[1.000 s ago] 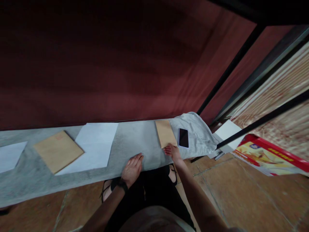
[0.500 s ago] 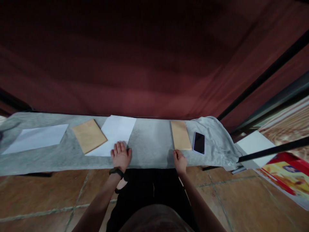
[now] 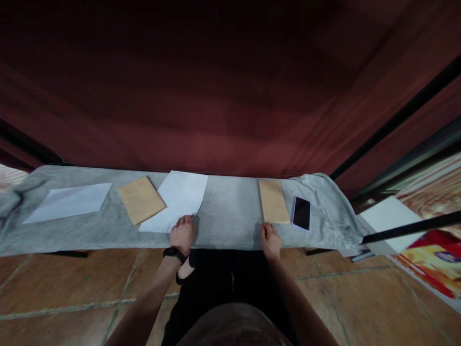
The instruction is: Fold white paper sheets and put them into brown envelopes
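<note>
My left hand (image 3: 182,234), with a black band at the wrist, has its fingers curled on the near right corner of a white sheet (image 3: 180,197) that lies on a long grey cloth (image 3: 230,216). A larger brown envelope (image 3: 141,199) overlaps that sheet's left edge. My right hand (image 3: 271,239) rests flat on the cloth and holds nothing, its fingertips just short of the near end of a narrow brown envelope (image 3: 273,202). To the right of that envelope lies a black phone (image 3: 301,213).
Another white sheet (image 3: 68,202) lies at the cloth's left end. A dark red curtain (image 3: 216,96) hangs behind. At the right are a white board (image 3: 391,214), a black bar (image 3: 410,226) and a red and yellow box (image 3: 432,262). Brown floor tiles (image 3: 72,288) lie below.
The view has swung left, bringing the left sheet and the large envelope into fuller view. My left hand moved left from bare cloth onto the white sheet's corner, then curled its fingers. My right hand drew back a little.
</note>
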`<state>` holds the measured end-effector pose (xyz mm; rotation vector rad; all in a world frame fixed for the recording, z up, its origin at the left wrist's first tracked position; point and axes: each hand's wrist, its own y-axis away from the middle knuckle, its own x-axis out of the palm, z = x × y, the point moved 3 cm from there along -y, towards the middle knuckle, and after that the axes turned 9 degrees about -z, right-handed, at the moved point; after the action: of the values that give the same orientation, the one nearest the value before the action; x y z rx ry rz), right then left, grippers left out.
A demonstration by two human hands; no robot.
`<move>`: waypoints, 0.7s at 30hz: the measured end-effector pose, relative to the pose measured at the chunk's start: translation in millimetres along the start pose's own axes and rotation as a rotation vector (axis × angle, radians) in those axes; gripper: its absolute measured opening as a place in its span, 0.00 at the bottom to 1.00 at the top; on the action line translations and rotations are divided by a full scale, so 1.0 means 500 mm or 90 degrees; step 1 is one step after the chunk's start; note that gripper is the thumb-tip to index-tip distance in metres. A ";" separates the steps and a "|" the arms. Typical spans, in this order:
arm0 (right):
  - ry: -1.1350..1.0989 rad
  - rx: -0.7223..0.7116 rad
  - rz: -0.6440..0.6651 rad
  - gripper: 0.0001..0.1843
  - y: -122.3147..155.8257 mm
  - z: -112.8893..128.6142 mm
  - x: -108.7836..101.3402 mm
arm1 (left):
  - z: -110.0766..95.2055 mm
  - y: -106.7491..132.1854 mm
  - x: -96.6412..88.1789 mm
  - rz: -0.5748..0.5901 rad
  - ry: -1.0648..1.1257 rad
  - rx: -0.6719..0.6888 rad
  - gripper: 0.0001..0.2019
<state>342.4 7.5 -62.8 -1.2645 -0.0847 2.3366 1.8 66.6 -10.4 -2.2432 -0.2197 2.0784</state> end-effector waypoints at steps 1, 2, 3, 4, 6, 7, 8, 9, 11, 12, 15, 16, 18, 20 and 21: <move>0.004 0.004 -0.003 0.21 0.000 0.001 0.000 | -0.014 0.004 -0.009 -0.003 -0.005 0.011 0.15; 0.009 0.009 -0.006 0.21 0.000 0.002 0.001 | -0.034 0.010 -0.018 -0.008 -0.007 0.032 0.15; 0.012 0.016 -0.008 0.21 -0.001 0.003 0.000 | -0.062 0.017 -0.025 -0.014 -0.001 0.066 0.16; 0.011 0.025 -0.008 0.21 -0.002 0.004 0.000 | -0.094 0.026 -0.030 -0.017 0.014 0.103 0.16; -0.008 0.047 -0.001 0.20 -0.007 0.005 -0.002 | -0.166 0.044 -0.033 -0.008 0.046 0.165 0.16; -0.029 0.063 0.006 0.20 -0.010 0.006 -0.003 | -0.201 0.053 -0.031 -0.003 0.059 0.187 0.17; -0.060 0.084 0.017 0.20 -0.014 0.007 -0.003 | -0.234 0.062 -0.028 0.001 0.072 0.206 0.18; -0.103 0.105 0.034 0.19 -0.019 0.010 -0.002 | -0.264 0.071 -0.024 0.007 0.085 0.225 0.18; -0.211 0.144 0.077 0.18 -0.032 0.021 0.006 | -0.311 0.087 -0.014 0.021 0.109 0.254 0.19; -0.257 0.156 0.096 0.17 -0.039 0.029 0.011 | -0.328 0.094 -0.009 0.028 0.118 0.262 0.18; -0.300 0.159 0.120 0.14 -0.062 0.055 0.031 | -0.361 0.109 0.003 0.042 0.131 0.270 0.17; -0.292 0.155 0.120 0.12 -0.070 0.063 0.038 | -0.368 0.113 0.006 0.045 0.134 0.273 0.17; -0.274 0.149 0.119 0.08 -0.083 0.073 0.054 | -0.377 0.117 0.010 0.048 0.145 0.285 0.17; -0.261 0.148 0.124 0.09 -0.093 0.079 0.070 | -0.378 0.120 0.013 0.042 0.168 0.296 0.14; -0.254 0.147 0.126 0.10 -0.097 0.081 0.077 | -0.374 0.120 0.014 0.030 0.184 0.298 0.13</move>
<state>310.7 74.0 -56.0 -0.7129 0.1836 2.6479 191.7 16.5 -11.4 -2.2166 0.3084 1.5796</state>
